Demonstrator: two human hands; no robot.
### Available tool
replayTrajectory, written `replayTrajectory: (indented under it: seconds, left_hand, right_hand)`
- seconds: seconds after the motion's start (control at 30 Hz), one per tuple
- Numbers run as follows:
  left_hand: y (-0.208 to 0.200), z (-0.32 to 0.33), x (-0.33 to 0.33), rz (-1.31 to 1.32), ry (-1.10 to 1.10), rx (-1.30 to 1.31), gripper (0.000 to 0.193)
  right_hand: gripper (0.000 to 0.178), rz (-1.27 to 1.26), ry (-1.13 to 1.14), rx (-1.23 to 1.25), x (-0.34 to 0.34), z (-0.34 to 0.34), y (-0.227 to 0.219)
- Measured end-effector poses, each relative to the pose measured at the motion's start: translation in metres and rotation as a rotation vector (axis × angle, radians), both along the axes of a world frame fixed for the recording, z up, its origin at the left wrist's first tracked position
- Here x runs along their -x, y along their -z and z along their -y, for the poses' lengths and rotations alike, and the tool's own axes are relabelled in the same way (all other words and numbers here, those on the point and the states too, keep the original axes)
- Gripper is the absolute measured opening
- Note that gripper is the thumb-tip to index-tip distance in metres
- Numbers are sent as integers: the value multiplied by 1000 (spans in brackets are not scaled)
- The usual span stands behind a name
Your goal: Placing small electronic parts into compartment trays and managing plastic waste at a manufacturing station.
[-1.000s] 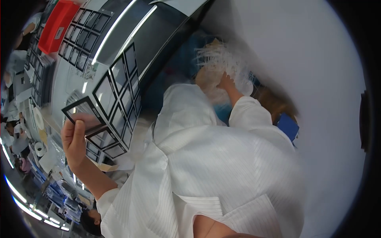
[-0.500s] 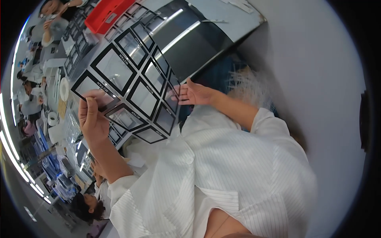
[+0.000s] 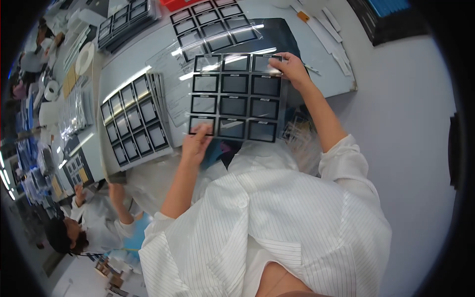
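A clear plastic sheet [image 3: 234,105] printed with rows of black rectangular frames is stretched between my two hands above the table's near edge. My left hand [image 3: 197,143] pinches its near left corner, thumb on top. At the far right corner, my right hand [image 3: 295,72] grips the sheet between thumb and fingers. To the left lies a stack of matching framed sheets [image 3: 133,119], its edges fanned slightly. Beyond the held sheet, another framed sheet [image 3: 212,27] rests partly over a dark mat [image 3: 284,37].
A red bin [image 3: 174,4] and a further pile of framed sheets [image 3: 127,21] stand at the back. White strips [image 3: 330,42] lie by the table's right corner. A dark crate [image 3: 396,22] is at far right. Another person [image 3: 81,232] works at lower left.
The sheet has gone from tilted and raised at the left to flatter, lower and further right. My right hand, formerly spread by its edge, now grips the far right corner.
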State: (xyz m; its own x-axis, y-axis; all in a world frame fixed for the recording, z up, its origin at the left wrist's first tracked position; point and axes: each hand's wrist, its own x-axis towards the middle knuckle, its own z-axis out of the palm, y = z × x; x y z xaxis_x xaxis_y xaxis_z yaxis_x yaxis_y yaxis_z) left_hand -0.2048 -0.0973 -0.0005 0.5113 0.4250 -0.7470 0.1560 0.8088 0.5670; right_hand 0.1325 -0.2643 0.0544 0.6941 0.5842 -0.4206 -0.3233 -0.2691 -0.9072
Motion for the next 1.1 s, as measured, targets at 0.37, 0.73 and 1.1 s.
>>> replayTrajectory:
  seconds: [0.37, 0.73, 1.1]
  left_hand:
    - [17, 14, -6, -202, 100, -474, 29]
    - [-22, -31, -78, -111, 184, -845, 22]
    - [23, -141, -189, -196, 66, -896, 24]
  right_hand:
    - [22, 43, -67, 249, -4, 24, 43]
    - [20, 526, -54, -114, -103, -73, 13]
    - [30, 706, -121, 19, -228, -217, 79]
